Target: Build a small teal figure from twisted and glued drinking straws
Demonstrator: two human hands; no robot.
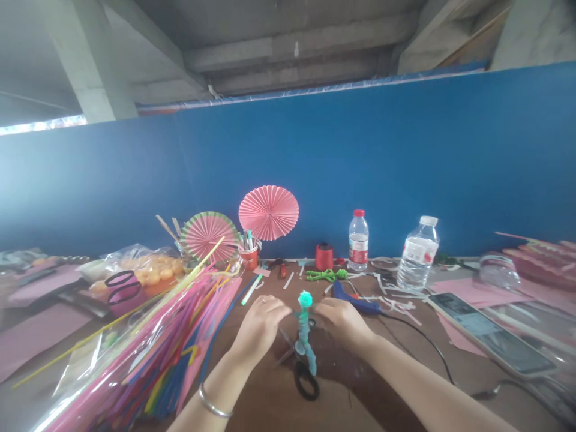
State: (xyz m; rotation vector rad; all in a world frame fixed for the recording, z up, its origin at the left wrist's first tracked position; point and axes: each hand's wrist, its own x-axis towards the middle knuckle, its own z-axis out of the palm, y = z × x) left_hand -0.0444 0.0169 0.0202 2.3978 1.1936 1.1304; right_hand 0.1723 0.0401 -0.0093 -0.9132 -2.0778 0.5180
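Note:
A small teal pipe-cleaner figure (304, 327) with a round, brighter head stands upright between my hands. My left hand (264, 318) is closed, its fingertips pinching the figure's arm on the left. On the other side, my right hand (344, 321) is closed too, pinching the arm on the right; the exact grip is blurred. Beneath the figure lie scissors with black handles (306, 384), partly hidden by it. A bright green pipe-cleaner piece (327, 275) rests farther back. Just past my right hand is a blue glue gun (353, 299) with a dark cord.
Bundled coloured pipe cleaners (180, 342) cover the left side, near a bag of orange balls (155, 267). Pink paper fans (269, 212) and a marker cup (249, 258) stand behind. Two water bottles (359, 243) and a phone (490, 333) are on the right.

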